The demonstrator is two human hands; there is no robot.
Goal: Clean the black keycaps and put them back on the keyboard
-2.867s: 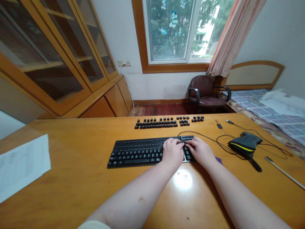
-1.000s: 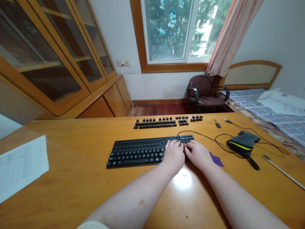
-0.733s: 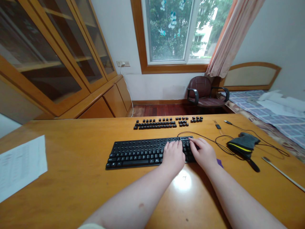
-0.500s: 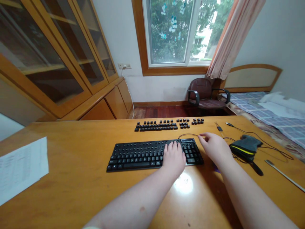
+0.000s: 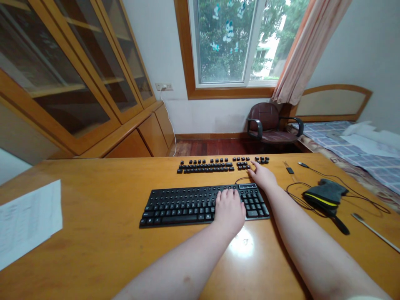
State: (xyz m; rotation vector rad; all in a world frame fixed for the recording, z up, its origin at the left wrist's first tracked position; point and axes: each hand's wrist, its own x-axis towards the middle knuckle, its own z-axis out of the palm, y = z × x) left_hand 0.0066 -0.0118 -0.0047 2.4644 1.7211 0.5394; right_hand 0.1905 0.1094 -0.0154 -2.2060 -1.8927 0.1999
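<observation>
A black keyboard [image 5: 181, 204] lies on the wooden desk, with bare key posts showing in its upper rows. My left hand [image 5: 230, 210] rests palm down on its right part, fingers stretched out over the keys. Beyond the keyboard, loose black keycaps [image 5: 206, 167] are laid out in rows and small groups. My right hand [image 5: 263, 176] reaches over the number pad's far corner to the right-hand keycap groups. Its fingertips are at the edge of those keycaps, slightly apart, with nothing visible between them.
To the right lie a grey cloth item with a yellow stripe [image 5: 325, 196], a cable with a USB plug [image 5: 303, 165], a small black piece [image 5: 290, 170] and a thin brush [image 5: 375, 233]. Paper sheets [image 5: 31, 221] lie left. Behind the desk stands a chair [image 5: 265, 121].
My right hand has moved left and away from me, from the cable beside the keyboard to the loose keycaps. My left hand stays on the keyboard.
</observation>
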